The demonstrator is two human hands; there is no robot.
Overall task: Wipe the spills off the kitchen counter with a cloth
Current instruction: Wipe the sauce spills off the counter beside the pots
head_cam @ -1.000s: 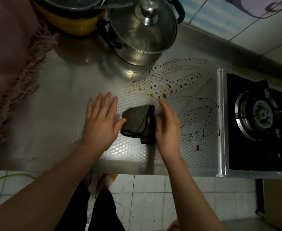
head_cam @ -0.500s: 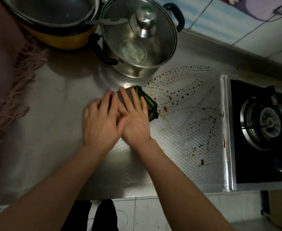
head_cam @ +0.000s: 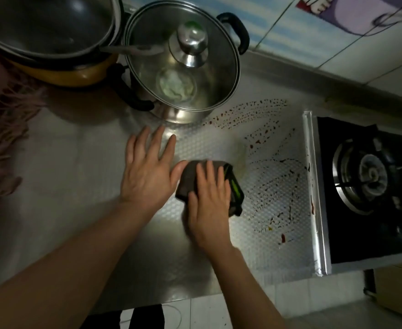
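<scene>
A folded dark cloth (head_cam: 188, 176) with a green edge lies on the embossed steel counter (head_cam: 76, 186). My right hand (head_cam: 208, 200) presses flat on top of the cloth, fingers together and pointing away from me. My left hand (head_cam: 147, 172) rests palm-down on the bare counter just left of the cloth, fingers spread, thumb touching the cloth's left edge. Reddish-brown spill streaks and drops (head_cam: 273, 186) cover the counter to the right of the cloth, up to the stove's rim. More specks (head_cam: 245, 112) arc behind, near the pot.
A steel pot with a glass lid (head_cam: 183, 62) stands right behind my left hand. A wok on a yellow pan (head_cam: 43, 32) sits at the back left. A gas stove (head_cam: 366, 181) borders the counter on the right. A fringed pink fabric (head_cam: 2, 143) hangs at the left.
My right hand has drawn the cloth back from the pot towards me and to the right. The spill marks near the pot's base are gone. My left hand has stayed flat on the counter.
</scene>
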